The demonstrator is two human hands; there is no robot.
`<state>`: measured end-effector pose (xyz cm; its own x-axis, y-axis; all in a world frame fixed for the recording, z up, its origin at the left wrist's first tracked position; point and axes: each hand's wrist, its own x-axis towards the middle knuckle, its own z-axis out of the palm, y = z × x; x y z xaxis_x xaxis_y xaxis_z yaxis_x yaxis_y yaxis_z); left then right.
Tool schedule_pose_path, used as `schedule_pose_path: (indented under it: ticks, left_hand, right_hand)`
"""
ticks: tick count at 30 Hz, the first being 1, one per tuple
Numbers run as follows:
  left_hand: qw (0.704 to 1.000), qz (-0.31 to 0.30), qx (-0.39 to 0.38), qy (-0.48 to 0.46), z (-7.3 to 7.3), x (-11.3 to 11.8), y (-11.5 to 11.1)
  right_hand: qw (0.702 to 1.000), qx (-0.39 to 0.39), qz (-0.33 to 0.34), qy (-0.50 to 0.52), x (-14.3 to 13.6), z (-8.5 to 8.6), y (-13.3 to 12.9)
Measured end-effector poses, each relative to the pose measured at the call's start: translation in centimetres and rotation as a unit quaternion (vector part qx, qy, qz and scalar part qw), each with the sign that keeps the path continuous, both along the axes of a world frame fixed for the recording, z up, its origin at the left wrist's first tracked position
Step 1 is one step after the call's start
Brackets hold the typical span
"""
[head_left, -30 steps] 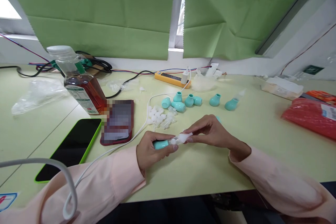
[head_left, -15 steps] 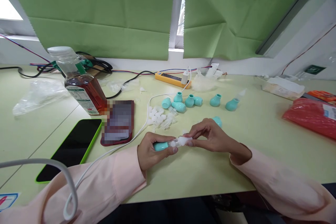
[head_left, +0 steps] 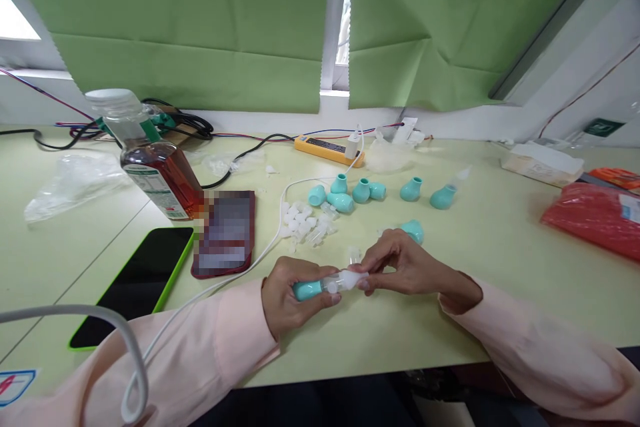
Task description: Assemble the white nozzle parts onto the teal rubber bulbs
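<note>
My left hand [head_left: 295, 290] is wrapped round a teal bulb [head_left: 307, 291] with a clear tube piece [head_left: 334, 282] at its right end. Between thumb and fingers, my right hand [head_left: 400, 263] pinches a white tip [head_left: 353, 278] that meets the clear piece. Just behind the tip a small clear part [head_left: 355, 255] is on the table. Another teal bulb [head_left: 413, 231] lies beyond my right hand. Several teal bulbs [head_left: 341, 202] sit farther back, beside a pile of white and clear small parts [head_left: 301, 220]. One bulb [head_left: 443, 197] at the right has a translucent tip.
At the left are a green-edged phone [head_left: 140, 280], a red-cased phone [head_left: 225, 233] and a bottle of amber liquid [head_left: 165, 177]. A white cable [head_left: 273, 240] crosses the table. Behind are a yellow power strip [head_left: 325, 150] and plastic bags; a red package [head_left: 590, 217] lies right.
Both hands and the held parts have shifted slightly toward the table's front edge. The small clear part behind the white tip and the bulb beyond my right hand show more fully.
</note>
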<state>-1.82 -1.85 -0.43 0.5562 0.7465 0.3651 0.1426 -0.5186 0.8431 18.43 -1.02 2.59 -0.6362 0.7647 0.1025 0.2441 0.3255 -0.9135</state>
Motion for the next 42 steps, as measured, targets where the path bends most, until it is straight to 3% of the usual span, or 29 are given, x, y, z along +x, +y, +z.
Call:
schedule_pose_path:
  ticks: [13,20,25,30,34,37,42]
  left_hand:
    - [0.998,0.002,0.067,-0.001,-0.4,-0.1,-0.1]
    - [0.994,0.045,0.088,-0.045,0.7,0.1,-0.4]
    - [0.981,0.075,0.172,-0.044,0.7,0.2,-0.6]
    - [0.958,0.084,0.273,-0.016,0.1,-0.1,-0.3]
    - [0.948,0.080,0.308,0.006,-0.3,-0.2,-0.1]
    - [0.957,0.091,0.275,0.005,-0.3,0.0,0.1]
    - [0.984,0.092,0.150,0.021,0.2,0.4,0.4]
  right_hand:
    - [1.000,0.001,0.006,-0.024,-0.2,0.2,-0.3]
    - [0.993,0.073,-0.023,0.086,-0.3,1.0,-0.5]
    - [0.995,0.043,-0.039,0.079,-0.5,0.7,-0.2]
    - [0.997,-0.024,-0.004,0.073,-0.7,0.4,-0.2]
    - [0.997,-0.056,0.014,0.055,-0.7,0.4,-0.3]
    - [0.994,-0.063,-0.020,0.092,-1.0,0.1,-0.5]
    - [0.971,-0.039,-0.155,0.177,-0.9,0.1,0.1]
